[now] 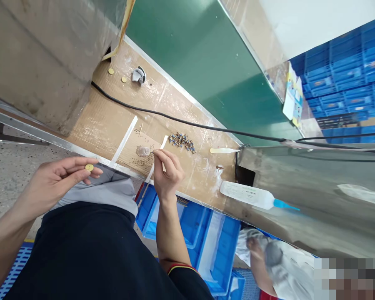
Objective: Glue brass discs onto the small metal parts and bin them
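Observation:
My left hand [61, 183] is raised off the bench, over my lap, and holds a small round gold disc [89, 167] between thumb and fingertips. My right hand [167, 173] pinches a thin pointed tool [152, 152], whose tip reaches a small clear blob or dish [143, 151] on the cardboard-covered bench [112, 125]. Just beyond that hand lies a heap of small blue and metal parts [181, 142]. Two more gold discs [124, 79] lie further along the bench.
A glue bottle with a blue nozzle [253, 195] and a stick with a pale tip [223, 150] lie near a steel hood [300, 183]. A black cable [175, 118] crosses the bench. Blue crates [187, 221] stand below its edge. A second person's hand [258, 260] rests on white material.

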Demonstrator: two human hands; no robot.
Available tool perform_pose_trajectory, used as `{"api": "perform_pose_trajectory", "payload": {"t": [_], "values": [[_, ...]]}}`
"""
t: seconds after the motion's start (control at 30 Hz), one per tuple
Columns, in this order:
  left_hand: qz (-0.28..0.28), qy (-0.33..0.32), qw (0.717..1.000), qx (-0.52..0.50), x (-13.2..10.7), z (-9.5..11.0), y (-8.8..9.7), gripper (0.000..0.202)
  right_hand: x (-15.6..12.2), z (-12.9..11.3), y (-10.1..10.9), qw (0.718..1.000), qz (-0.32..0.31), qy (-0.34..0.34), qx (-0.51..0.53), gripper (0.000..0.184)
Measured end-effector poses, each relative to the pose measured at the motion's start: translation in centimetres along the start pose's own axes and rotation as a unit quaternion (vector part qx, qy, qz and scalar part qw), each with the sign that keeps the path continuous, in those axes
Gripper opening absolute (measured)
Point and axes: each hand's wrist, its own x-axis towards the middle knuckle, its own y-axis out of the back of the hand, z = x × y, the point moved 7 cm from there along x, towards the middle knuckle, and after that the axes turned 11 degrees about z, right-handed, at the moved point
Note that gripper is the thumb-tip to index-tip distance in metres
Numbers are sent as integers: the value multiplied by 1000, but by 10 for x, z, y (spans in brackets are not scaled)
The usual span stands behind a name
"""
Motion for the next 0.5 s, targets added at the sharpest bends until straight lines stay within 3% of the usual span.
{"api": "perform_pose_trajectory", "payload": {"t": [0.23,0.37,0.5], "values": [[-65,-48,992,-93,8,7,-49,42,6,-8,15,998,45,-49,17,15],[-82,-84,988,-98,3,20,-70,38,2,-33,24,984,61,-130,106,20],[-87,-117,986,-77,-3,32,-80,35,-4,-64,20,976,42,-119,177,32]]}}
